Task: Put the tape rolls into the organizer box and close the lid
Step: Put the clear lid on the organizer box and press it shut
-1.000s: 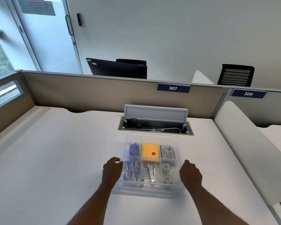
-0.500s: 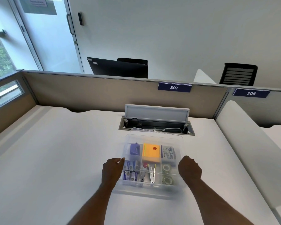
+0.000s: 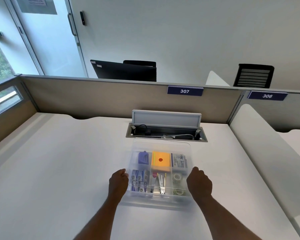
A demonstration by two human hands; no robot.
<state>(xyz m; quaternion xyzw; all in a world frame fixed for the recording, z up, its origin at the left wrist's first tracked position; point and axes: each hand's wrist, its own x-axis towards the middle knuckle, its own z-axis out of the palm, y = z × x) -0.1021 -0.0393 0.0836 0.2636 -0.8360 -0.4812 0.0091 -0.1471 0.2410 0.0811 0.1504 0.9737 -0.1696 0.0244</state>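
Head view showed my left hand [image 3: 118, 183] and right hand [image 3: 199, 185] curled on the clear lid [image 3: 160, 146] at either side of the organizer box [image 3: 156, 201], lower centre of frame. Two tape rolls [image 3: 177, 184] sat in its lower-right compartment. I judged even downward pressure on both edges would seat it squarely.

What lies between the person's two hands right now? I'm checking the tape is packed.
In the head view, the organizer box lies between the left hand and right hand, with two tape rolls inside.
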